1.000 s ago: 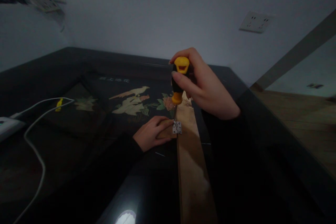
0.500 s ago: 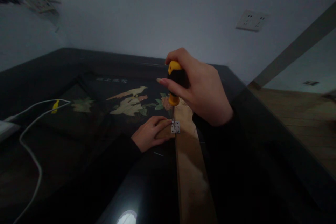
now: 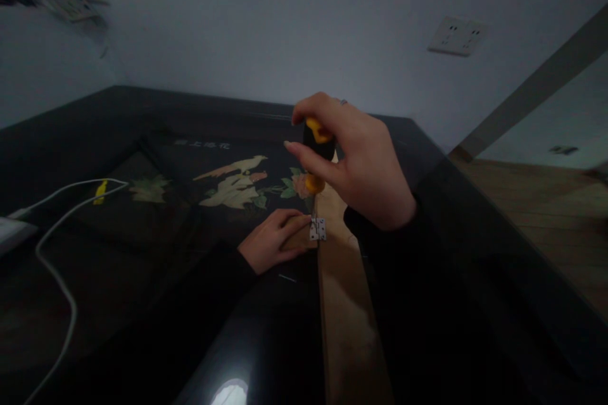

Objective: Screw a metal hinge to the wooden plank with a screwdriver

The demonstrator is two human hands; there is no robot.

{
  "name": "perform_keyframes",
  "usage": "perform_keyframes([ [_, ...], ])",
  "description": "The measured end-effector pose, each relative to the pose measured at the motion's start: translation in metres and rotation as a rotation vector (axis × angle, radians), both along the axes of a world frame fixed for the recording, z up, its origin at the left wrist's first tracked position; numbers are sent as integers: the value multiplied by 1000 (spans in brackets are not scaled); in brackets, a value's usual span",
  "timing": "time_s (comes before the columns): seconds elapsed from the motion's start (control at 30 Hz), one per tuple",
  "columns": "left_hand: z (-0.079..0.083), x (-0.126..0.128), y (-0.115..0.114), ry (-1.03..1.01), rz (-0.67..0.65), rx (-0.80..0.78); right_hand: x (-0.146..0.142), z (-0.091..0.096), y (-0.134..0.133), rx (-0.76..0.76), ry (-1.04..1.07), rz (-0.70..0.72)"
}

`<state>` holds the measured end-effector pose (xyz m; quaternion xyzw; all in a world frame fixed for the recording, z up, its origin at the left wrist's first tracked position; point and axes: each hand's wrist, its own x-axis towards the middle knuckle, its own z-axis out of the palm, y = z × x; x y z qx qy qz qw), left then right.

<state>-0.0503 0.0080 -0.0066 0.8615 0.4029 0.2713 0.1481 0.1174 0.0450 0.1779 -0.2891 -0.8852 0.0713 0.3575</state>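
My right hand point(image 3: 363, 158) is wrapped around the black and yellow handle of an upright screwdriver point(image 3: 319, 141). The shaft points down at the upper left part of a small silver hinge point(image 3: 318, 229); the exact contact at the tip is too small to make out. The hinge spans the seam between a long wooden board point(image 3: 349, 304) and a short wooden piece point(image 3: 300, 240) to its left. Pressed over that short piece, my left hand point(image 3: 270, 243) holds it, with a fingertip at the hinge's left edge.
A thin metal pin or screw point(image 3: 287, 278) lies on the dark table point(image 3: 266, 329). A white cable point(image 3: 61, 285) with a yellow tag point(image 3: 101, 192) runs along the left. Behind stands a wall with a double socket point(image 3: 456, 36). Wooden flooring point(image 3: 536, 202) shows at right.
My right hand has turned the screwdriver's handle a little and its index finger has curled further over the top. My left hand, the boards and the hinge have stayed in place.
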Motion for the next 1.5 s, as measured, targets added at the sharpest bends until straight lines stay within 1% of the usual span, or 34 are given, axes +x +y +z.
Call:
perform_keyframes([
  [0.03,0,0,0,2,-1,-2,0,0,0,5,1,-16],
  [0.1,2,1,-1,0,1,-6,2,2,-1,-4,2,17],
  [0.23,3,2,-1,-14,7,-14,10,9,-4,-82,-16,194],
  [0.27,3,2,-1,-15,7,-16,10,10,-4,-91,-21,213],
  [0.33,3,2,-1,-14,5,-17,8,8,-3,-72,-20,179],
  [0.43,1,1,0,-12,3,-13,2,1,-1,-7,-9,55],
  [0.5,0,1,0,-9,4,-5,-1,-1,0,5,2,49],
  [0.57,0,1,0,-1,5,1,0,2,-2,-25,5,131],
  [0.67,1,1,0,9,9,8,6,10,-6,-112,-37,305],
  [0.73,2,1,-1,9,10,10,9,11,-7,-133,-58,362],
  [0.8,2,1,-1,9,11,4,7,8,-5,-100,-36,317],
  [0.9,1,1,-1,15,7,-5,0,0,-1,-28,20,146],
  [0.93,1,1,-1,16,5,-3,-1,-1,1,-20,29,115],
  [0.97,0,0,-1,17,4,2,-1,-1,2,-23,32,116],
  [1.0,0,0,-1,18,1,9,-1,-1,2,-35,30,147],
  [1.1,-1,0,0,18,-2,20,6,4,2,-75,18,303],
  [1.17,-1,0,-1,19,3,22,9,6,2,-68,15,339],
  [1.2,0,0,-1,19,6,23,9,5,3,-48,22,317],
  [1.3,1,0,-1,14,8,27,6,0,6,24,45,165],
  [1.33,1,0,-1,11,5,28,5,-1,7,36,48,131],
  [1.37,1,0,-1,8,2,30,4,-1,7,35,45,128],
  [1.4,1,-1,0,8,-2,32,5,-1,7,22,37,157],
  [1.5,0,-1,0,18,-5,40,12,6,4,-66,-6,333],
])
